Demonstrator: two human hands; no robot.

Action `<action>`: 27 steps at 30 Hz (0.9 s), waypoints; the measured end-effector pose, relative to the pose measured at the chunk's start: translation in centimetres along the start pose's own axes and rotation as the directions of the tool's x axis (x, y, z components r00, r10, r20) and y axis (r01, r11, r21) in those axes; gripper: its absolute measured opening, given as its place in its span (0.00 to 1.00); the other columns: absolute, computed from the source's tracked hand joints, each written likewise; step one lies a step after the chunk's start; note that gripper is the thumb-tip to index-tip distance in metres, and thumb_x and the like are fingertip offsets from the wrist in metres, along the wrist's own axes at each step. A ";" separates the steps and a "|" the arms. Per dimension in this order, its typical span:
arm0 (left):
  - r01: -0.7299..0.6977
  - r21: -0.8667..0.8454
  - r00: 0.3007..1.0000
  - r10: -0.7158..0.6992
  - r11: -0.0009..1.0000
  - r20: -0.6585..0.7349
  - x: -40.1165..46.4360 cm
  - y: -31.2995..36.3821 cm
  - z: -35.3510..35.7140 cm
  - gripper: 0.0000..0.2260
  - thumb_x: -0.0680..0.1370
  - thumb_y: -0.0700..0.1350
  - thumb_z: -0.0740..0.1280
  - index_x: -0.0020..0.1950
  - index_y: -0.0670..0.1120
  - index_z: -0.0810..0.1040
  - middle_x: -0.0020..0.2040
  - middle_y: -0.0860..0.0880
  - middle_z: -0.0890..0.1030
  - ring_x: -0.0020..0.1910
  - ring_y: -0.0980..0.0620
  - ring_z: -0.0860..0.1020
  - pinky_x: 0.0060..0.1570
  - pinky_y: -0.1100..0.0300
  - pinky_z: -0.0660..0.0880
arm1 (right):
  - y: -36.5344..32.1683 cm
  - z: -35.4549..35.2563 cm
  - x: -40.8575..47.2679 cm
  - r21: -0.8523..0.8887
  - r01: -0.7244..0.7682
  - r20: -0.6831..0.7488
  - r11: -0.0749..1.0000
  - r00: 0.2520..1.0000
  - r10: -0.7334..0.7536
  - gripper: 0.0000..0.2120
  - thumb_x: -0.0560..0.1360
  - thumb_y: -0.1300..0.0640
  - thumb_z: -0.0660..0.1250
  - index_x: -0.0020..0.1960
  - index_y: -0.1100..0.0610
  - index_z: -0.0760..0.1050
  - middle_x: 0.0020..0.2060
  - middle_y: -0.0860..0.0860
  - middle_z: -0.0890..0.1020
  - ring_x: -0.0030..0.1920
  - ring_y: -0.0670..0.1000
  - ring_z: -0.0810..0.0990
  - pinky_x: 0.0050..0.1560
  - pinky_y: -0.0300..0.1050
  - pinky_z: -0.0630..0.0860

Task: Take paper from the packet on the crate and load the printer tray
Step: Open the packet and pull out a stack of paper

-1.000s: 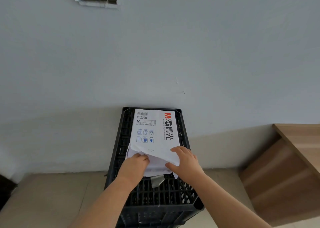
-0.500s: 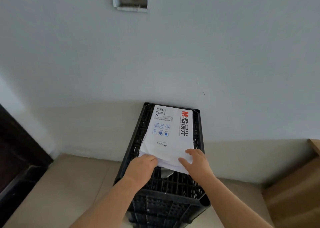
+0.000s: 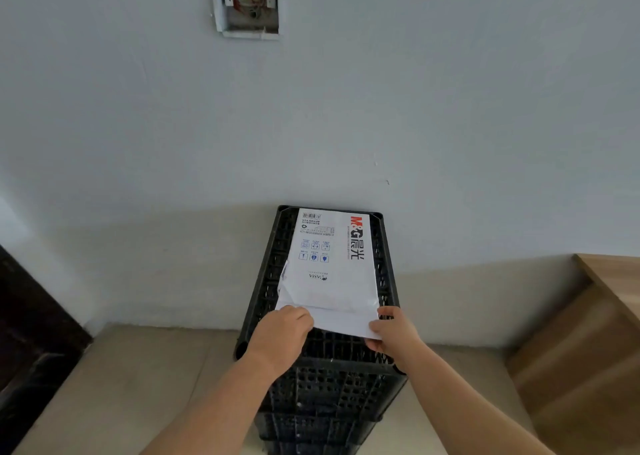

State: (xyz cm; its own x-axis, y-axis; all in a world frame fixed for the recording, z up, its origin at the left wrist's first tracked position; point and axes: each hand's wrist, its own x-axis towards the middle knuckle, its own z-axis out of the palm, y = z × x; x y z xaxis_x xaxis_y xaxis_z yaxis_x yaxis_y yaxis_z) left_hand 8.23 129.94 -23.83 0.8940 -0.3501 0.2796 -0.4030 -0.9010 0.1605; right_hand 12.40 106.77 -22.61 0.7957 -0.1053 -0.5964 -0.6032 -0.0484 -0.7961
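From the head view, I am at the paper-taking step. The packet [image 3: 332,257] lies flat on top of the black crate [image 3: 266,281], its torn near end facing me, and a wad of plain sheets [image 3: 343,321] sticks out of that end toward me. My left hand [image 3: 282,333] rests curled on the near left corner of the sheets; its fingertips are tucked out of sight, so I cannot tell whether they pinch the paper or only press on it. My right hand [image 3: 393,330] grips the near right corner, thumb on top and fingers beneath.

I judge the loading has not begun: the sheets are only partly out of the wrapper. The next move calls for an even pull toward me with both hands, keeping the stack square so it does not fan or catch on the torn wrapper [image 3: 284,281] at the left edge.

The crate stands against a pale wall [image 3: 346,108], with an open electrical box [image 3: 247,2] high above. Wooden furniture [image 3: 588,333] sits to the right. No printer is in sight, so I will have to turn to find the tray.
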 end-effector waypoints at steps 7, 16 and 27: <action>0.187 -0.159 0.982 -0.189 0.969 0.000 -3.6 0.2 -2.0 0.13 0.79 0.52 0.63 0.59 0.48 0.79 0.62 0.52 0.76 0.63 0.51 0.71 0.63 0.52 0.69 | 1.7 0.5 -2.5 0.115 -0.050 0.029 0.992 0.998 0.047 0.12 0.77 0.70 0.63 0.58 0.61 0.69 0.60 0.62 0.72 0.51 0.59 0.76 0.36 0.48 0.79; 0.670 -0.742 0.597 -0.594 0.001 0.539 -4.4 -0.2 -3.1 0.08 0.78 0.49 0.63 0.54 0.50 0.77 0.56 0.48 0.78 0.54 0.48 0.76 0.54 0.50 0.75 | 3.6 -0.3 -5.9 0.173 -0.064 0.034 0.983 0.998 0.059 0.09 0.77 0.71 0.63 0.54 0.61 0.69 0.61 0.62 0.73 0.52 0.58 0.77 0.38 0.48 0.79; 0.713 -0.668 0.510 -0.495 -0.214 0.703 -3.4 0.9 -3.9 0.16 0.78 0.29 0.59 0.60 0.42 0.76 0.63 0.40 0.73 0.56 0.42 0.75 0.38 0.55 0.76 | 3.0 -1.5 -7.0 0.139 -0.106 0.174 0.985 0.981 0.081 0.11 0.77 0.67 0.63 0.59 0.60 0.72 0.55 0.59 0.75 0.47 0.57 0.79 0.33 0.43 0.81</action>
State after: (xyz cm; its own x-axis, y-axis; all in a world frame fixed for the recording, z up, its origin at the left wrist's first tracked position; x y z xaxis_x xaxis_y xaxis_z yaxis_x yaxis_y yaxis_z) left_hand 4.04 131.27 -20.98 0.7930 0.0874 -0.6029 0.5932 0.1142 0.7969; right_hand 4.93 105.86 -20.65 0.7418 0.0656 -0.6674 -0.6704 0.1013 -0.7351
